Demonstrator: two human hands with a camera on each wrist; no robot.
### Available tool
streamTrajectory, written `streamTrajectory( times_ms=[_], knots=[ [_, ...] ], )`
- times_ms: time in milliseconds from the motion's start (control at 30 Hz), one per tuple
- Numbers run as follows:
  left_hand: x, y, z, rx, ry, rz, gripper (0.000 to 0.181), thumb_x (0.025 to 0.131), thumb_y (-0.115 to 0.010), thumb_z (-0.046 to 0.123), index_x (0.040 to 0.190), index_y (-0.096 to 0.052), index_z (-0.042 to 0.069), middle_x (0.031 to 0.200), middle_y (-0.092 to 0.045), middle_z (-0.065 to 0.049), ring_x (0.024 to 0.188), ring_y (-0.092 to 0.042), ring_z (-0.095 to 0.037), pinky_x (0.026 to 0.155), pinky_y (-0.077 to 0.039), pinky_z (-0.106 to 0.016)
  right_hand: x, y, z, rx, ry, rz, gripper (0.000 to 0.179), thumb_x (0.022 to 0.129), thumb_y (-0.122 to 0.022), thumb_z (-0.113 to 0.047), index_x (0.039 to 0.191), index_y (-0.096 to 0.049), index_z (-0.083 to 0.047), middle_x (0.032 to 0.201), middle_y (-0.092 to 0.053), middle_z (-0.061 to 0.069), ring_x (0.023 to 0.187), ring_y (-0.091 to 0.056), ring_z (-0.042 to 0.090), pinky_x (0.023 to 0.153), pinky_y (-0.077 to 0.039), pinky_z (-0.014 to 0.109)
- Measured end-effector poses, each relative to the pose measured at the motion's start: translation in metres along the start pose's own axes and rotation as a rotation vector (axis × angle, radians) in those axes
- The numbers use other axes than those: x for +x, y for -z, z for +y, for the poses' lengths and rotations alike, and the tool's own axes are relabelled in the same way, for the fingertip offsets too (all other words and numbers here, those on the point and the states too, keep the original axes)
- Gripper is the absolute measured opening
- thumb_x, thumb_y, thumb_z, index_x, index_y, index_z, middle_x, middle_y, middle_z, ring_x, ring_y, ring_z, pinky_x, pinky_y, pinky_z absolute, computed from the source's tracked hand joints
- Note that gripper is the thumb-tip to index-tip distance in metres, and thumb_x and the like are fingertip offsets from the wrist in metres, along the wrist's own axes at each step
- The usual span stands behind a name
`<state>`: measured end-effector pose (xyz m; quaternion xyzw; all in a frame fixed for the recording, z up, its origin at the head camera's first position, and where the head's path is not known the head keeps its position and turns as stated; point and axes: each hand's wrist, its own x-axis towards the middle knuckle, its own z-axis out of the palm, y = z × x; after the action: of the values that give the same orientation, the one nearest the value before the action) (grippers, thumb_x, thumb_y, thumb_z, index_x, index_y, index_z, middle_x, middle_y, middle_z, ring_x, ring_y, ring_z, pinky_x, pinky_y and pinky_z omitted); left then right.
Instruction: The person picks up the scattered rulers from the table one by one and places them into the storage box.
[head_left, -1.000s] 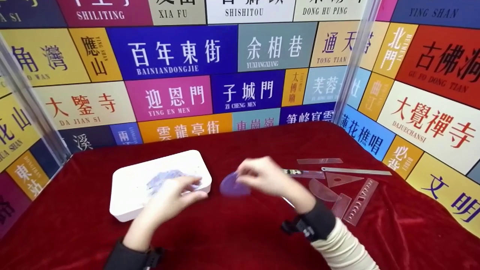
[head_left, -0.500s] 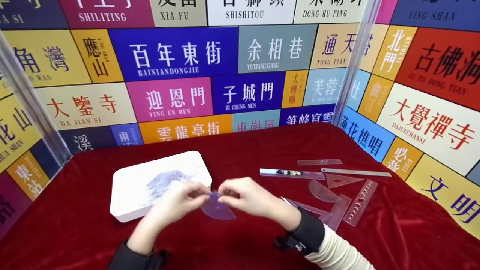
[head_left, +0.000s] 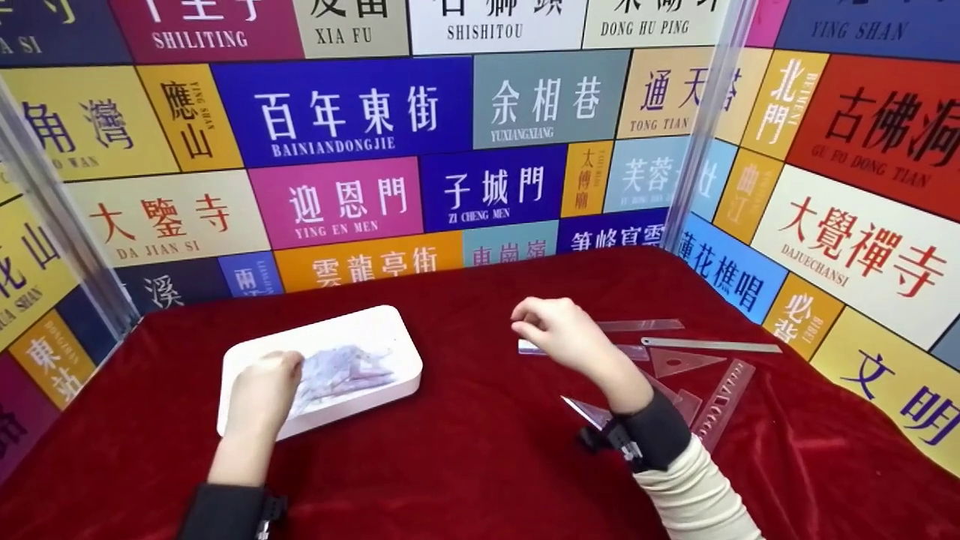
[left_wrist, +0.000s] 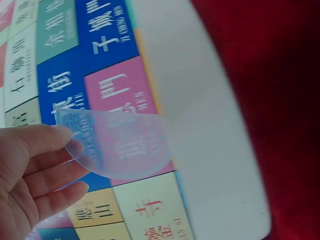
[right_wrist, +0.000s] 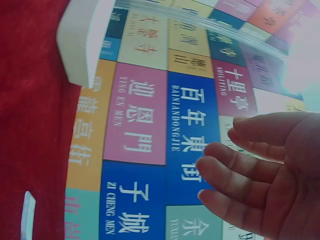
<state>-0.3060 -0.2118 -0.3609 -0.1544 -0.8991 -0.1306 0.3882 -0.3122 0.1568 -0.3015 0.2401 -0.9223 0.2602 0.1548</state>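
Observation:
A clear, bluish half-round protractor (left_wrist: 122, 145) is pinched between the thumb and fingers of my left hand (left_wrist: 42, 172). In the head view my left hand (head_left: 264, 390) is over the left part of a white box (head_left: 382, 326) with rounded corners, whose top shows a bluish-grey patch. The protractor's outline is hard to pick out there against that patch. My right hand (head_left: 551, 330) hovers over the red cloth (head_left: 480, 450) to the right of the box. Its fingers (right_wrist: 235, 175) are loosely bent, with nothing between them.
To the right lie a metal ruler (head_left: 712, 345), a clear triangle (head_left: 686, 361), a wavy-cut template ruler (head_left: 724, 401) and a clear ruler (head_left: 641, 325). My right arm hides part of another set there. Walls with coloured signs (head_left: 345, 109) stand behind.
The right hand brought the protractor to the left hand, where both touched it. Now the left hand alone holds it and has moved left over the box; the right hand has drawn back rightward.

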Motion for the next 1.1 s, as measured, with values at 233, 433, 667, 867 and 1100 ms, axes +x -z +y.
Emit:
streamTrajectory(
  times_ms=[233, 433, 667, 867, 1100],
  knots=[
    [-0.004, -0.016, -0.002, 0.072, -0.065, -0.127, 0.009, 0.074, -0.065, 0.000, 0.067, -0.065, 0.007, 0.060, -0.061, -0.007, 0.053, -0.058, -0.028, 0.046, -0.044, -0.042, -0.005, 0.006, -0.007, -0.044, -0.031, -0.090, 0.012, 0.087, -0.061, -0.019, 0.095, -0.065, -0.010, 0.077, -0.064, 0.000, 0.066, -0.055, 0.012, 0.066, -0.048, 0.030],
    [-0.010, -0.020, -0.003, 0.123, -0.020, -0.172, 0.019, 0.071, -0.059, -0.005, 0.057, -0.053, 0.007, 0.053, -0.056, -0.008, 0.044, -0.050, -0.026, 0.040, -0.041, -0.042, -0.008, 0.007, -0.011, -0.051, -0.037, -0.115, 0.012, 0.087, -0.061, -0.020, 0.094, -0.064, -0.010, 0.078, -0.064, 0.000, 0.066, -0.054, 0.013, 0.067, -0.049, 0.031],
    [-0.013, -0.020, -0.005, 0.121, 0.051, -0.277, 0.015, 0.072, -0.055, -0.006, 0.061, -0.057, 0.004, 0.058, -0.060, -0.015, 0.052, -0.057, -0.035, 0.042, -0.043, -0.047, -0.007, 0.004, -0.002, -0.144, -0.067, -0.148, 0.015, 0.086, -0.062, -0.021, 0.095, -0.065, -0.009, 0.081, -0.066, 0.002, 0.069, -0.057, 0.014, 0.069, -0.050, 0.035],
    [-0.010, -0.011, -0.003, 0.067, 0.078, -0.386, 0.009, 0.074, -0.059, 0.001, 0.078, -0.067, 0.003, 0.073, -0.066, -0.017, 0.063, -0.061, -0.036, 0.049, -0.046, -0.048, -0.002, 0.003, 0.010, -0.168, -0.100, -0.142, 0.017, 0.086, -0.063, -0.022, 0.096, -0.065, -0.008, 0.081, -0.065, 0.004, 0.071, -0.057, 0.017, 0.070, -0.049, 0.037],
    [-0.002, 0.001, 0.007, 0.017, 0.129, -0.563, 0.005, 0.073, -0.063, 0.004, 0.072, -0.068, 0.005, 0.073, -0.065, -0.011, 0.064, -0.059, -0.029, 0.055, -0.047, -0.046, 0.004, -0.012, 0.050, -0.318, -0.159, -0.279, 0.016, 0.077, -0.067, -0.011, 0.092, -0.066, -0.005, 0.087, -0.066, 0.009, 0.076, -0.060, 0.025, 0.068, -0.049, 0.041]
  ],
)
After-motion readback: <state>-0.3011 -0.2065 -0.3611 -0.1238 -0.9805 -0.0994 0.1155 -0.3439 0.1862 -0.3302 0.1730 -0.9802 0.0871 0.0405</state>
